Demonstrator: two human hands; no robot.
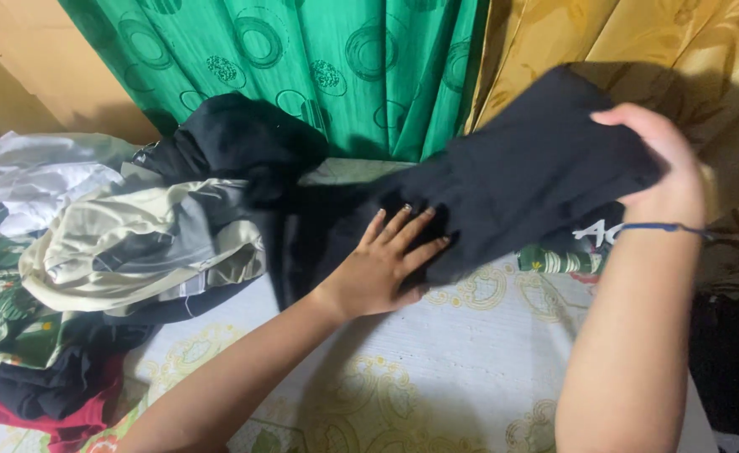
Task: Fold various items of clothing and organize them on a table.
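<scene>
Two hands work one black garment on the bed, near its far edge by the green curtain. My left hand lies flat, fingers spread and released, pinning the cloth so it stays put. My right hand grips the lifted flap, wrist bent, folding it over. A clothes heap sits along the left edge.

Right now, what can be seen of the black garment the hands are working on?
The black garment is soft, matte, plain cloth, part folded. Its right end is lifted and gripped by the right hand; the left hand presses flat on its lower part against the patterned bed sheet. Its left edge runs into the heap of clothes, so its full shape cannot be told.
</scene>
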